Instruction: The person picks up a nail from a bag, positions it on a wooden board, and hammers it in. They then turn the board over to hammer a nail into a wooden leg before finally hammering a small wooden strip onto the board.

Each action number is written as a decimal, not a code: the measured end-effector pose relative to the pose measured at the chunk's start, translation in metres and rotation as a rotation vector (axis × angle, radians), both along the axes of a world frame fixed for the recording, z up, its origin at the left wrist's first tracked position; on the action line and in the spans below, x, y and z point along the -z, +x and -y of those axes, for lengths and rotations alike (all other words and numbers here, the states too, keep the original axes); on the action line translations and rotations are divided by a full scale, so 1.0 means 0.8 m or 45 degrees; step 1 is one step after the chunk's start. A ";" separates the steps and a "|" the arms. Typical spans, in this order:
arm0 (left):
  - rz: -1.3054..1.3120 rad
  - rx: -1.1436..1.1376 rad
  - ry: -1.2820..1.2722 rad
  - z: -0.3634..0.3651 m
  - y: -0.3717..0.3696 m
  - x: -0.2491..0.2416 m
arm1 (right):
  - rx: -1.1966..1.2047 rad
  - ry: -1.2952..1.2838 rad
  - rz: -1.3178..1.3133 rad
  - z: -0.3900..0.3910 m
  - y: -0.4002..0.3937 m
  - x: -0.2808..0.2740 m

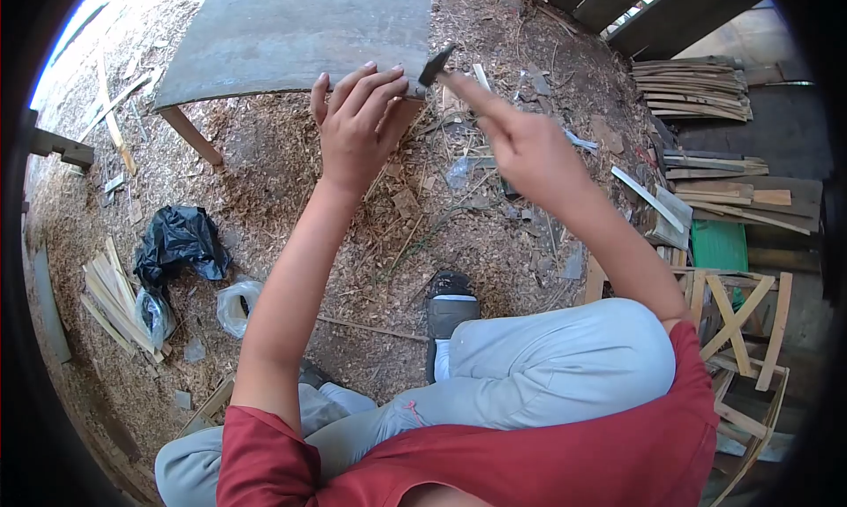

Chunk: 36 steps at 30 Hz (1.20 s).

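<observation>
A low wooden table [291, 39] with a weathered grey top stands in front of me. My left hand [353, 127] grips its near edge by the right corner, fingers lying over the top and the thumb side hidden toward the leg. Just under that corner a wooden leg [401, 123] shows beside the hand. My right hand [529, 150] is wrapped round a hammer [436, 66], its index finger stretched along the handle. The dark hammer head is right at the table's corner, a short way from my left fingertips. Most of the handle is hidden by the hand.
Wood shavings cover the ground [371, 260]. To the left lie a black plastic bag [183, 242], a clear plastic roll [236, 308] and thin wood strips [115, 295]. Stacked slats [693, 88] and a wooden frame [741, 326] are at the right.
</observation>
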<state>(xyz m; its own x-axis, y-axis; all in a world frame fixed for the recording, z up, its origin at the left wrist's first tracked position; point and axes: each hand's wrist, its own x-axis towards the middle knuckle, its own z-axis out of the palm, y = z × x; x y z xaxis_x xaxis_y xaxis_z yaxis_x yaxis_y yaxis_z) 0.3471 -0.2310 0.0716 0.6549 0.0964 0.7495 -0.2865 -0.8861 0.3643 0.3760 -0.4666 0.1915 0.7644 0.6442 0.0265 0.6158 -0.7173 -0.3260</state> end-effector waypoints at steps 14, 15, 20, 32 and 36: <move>0.011 -0.006 0.015 0.004 -0.001 0.005 | 0.161 0.396 -0.036 -0.013 -0.019 -0.061; 0.016 -0.018 0.017 0.004 -0.001 0.006 | 0.211 0.670 0.036 -0.015 -0.022 -0.069; 0.038 -0.041 0.041 0.002 0.001 0.002 | 0.103 0.196 0.095 -0.013 -0.012 -0.019; 0.026 -0.006 0.023 0.000 0.001 0.004 | 0.007 0.133 -0.066 -0.003 -0.003 0.003; 0.038 -0.002 0.019 0.002 0.001 0.010 | 0.174 0.491 0.013 -0.013 -0.009 -0.050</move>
<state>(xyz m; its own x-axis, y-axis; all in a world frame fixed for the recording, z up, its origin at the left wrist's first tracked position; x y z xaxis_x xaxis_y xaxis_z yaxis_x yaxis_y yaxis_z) 0.3479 -0.2324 0.0635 0.6323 0.0858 0.7699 -0.2957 -0.8919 0.3422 0.3684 -0.4561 0.2312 0.8408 0.4780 0.2542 0.5279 -0.6194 -0.5811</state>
